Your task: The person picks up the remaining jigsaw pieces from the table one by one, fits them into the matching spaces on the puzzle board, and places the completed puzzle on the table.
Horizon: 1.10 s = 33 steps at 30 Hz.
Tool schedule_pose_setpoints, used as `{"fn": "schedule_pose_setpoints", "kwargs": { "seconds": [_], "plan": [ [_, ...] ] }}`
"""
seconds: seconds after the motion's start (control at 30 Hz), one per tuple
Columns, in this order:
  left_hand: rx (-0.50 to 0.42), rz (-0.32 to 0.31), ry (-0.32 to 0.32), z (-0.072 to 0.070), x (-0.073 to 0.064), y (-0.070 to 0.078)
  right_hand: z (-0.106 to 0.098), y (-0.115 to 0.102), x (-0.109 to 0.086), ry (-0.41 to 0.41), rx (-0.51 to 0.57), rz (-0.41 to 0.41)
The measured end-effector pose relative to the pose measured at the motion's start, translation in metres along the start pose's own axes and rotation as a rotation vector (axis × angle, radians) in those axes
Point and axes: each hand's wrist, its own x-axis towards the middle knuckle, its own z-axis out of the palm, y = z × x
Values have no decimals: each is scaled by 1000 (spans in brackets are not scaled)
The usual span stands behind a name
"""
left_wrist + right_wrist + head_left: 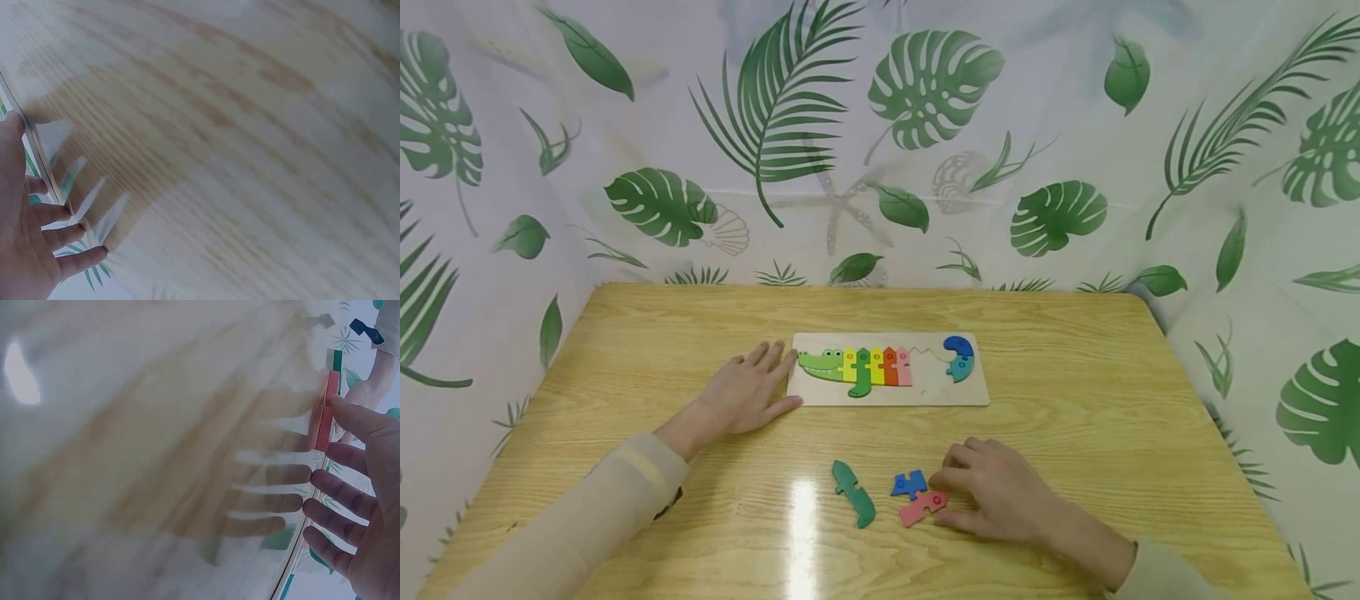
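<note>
On the table [1075,358], the splayed left hand [745,396] touches the puzzle board [951,394].

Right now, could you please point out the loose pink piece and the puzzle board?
Loose pink piece [917,507]: head view, near its middle.
Puzzle board [958,396]: head view, bare wood toward its lower-right corner.

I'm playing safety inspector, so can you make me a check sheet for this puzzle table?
Surface: glossy yellow-brown wood-grain table, reflecting light.
Job's things: pale rectangular wooden board holding a partly finished, colourful crocodile puzzle; curved dark-green piece, notched blue piece and pointed pink piece lie loose.
Clutter: nothing seen.
Hands: left hand at the board's left end, fingers spread; right hand beside the pink piece, thumb and forefinger apart.
Cables: nothing seen.
Surroundings: white cloth backdrop with green leaf prints.
</note>
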Motion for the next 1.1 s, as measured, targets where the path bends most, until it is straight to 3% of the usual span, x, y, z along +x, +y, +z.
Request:
{"fn": "schedule_pose_setpoints", "kwargs": {
  "seconds": [0.63,1.1],
  "plan": [
    [-2,-2,-6,1,0,-1,4,-3,2,1,-26,-43],
    [10,1,-5,1,1,0,3,-5,1,29,-19,-19]
  ]
}}
